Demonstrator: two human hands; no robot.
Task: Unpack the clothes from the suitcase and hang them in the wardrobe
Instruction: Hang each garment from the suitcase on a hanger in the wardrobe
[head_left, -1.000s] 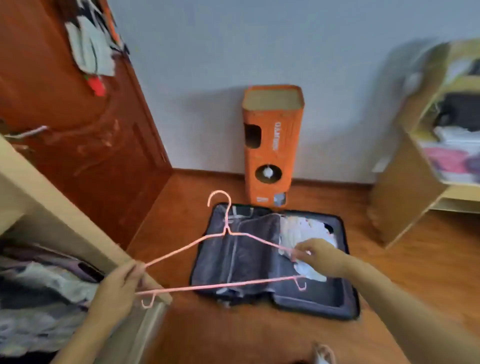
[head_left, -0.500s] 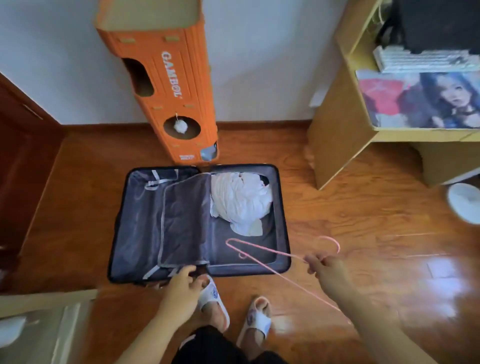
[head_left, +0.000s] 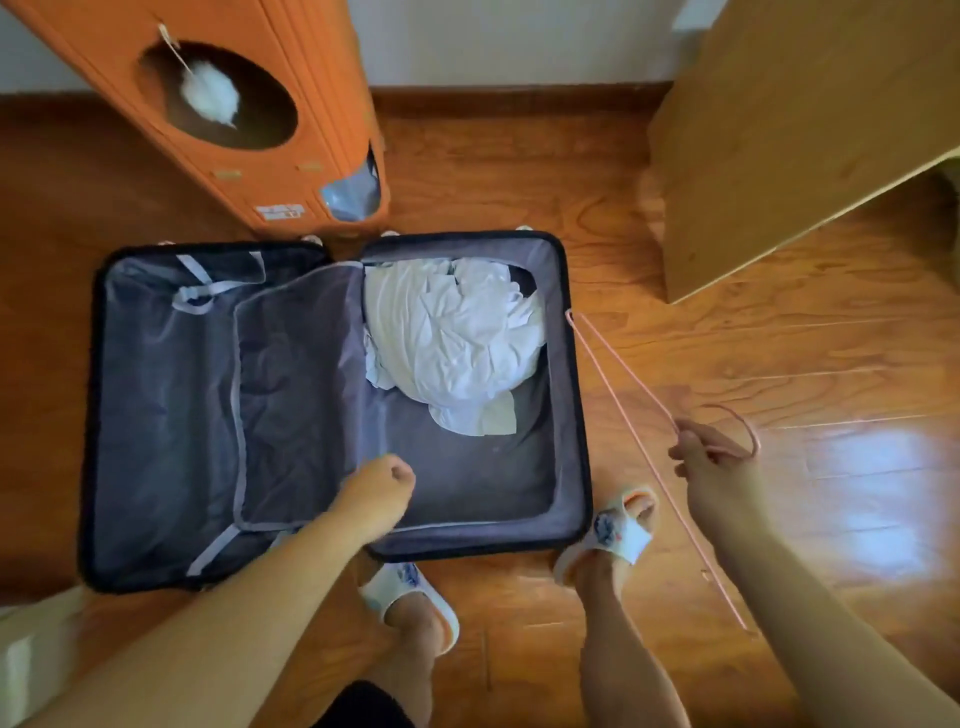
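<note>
A dark suitcase (head_left: 574, 395) lies open on the wooden floor. A crumpled white garment (head_left: 452, 338) fills the far part of its right half; the left half holds only grey lining and straps. My right hand (head_left: 719, 467) grips a thin pink hanger (head_left: 618, 384) near its hook, to the right of the case. My left hand (head_left: 379, 488) hovers over the near part of the right half with fingers curled, holding nothing.
An orange cardboard cat tower (head_left: 260, 114) stands against the wall just behind the suitcase. A light wooden shelf unit (head_left: 789, 145) is at the right. My feet in white slippers (head_left: 608, 530) stand at the case's near edge.
I have turned from the wardrobe and bent down over the suitcase. My left hand let go of the hanger and moved over the case; the right hand carried the hanger to the right side.
</note>
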